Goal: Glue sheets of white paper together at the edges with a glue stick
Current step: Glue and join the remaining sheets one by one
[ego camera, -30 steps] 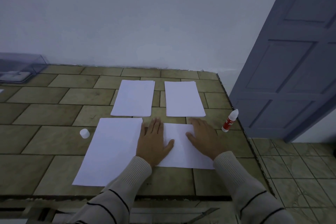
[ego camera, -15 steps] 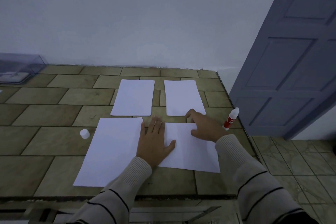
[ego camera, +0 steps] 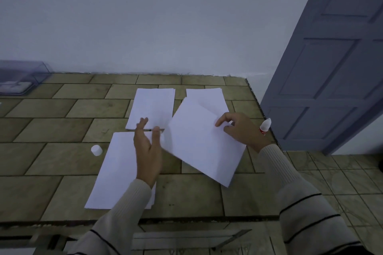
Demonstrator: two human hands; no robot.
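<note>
Here we pinch the lifted sheet (ego camera: 203,147) with our right hand (ego camera: 240,130), left hand (ego camera: 147,151) open beside it above the tabletop (ego camera: 51,130), and a swing could knock the glue stick (ego camera: 265,126) off the edge

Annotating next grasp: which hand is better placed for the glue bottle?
Probably right: the glue bottle stands beside the right hand, once it releases the lifted sheet. The left hand is open but far across.
</note>
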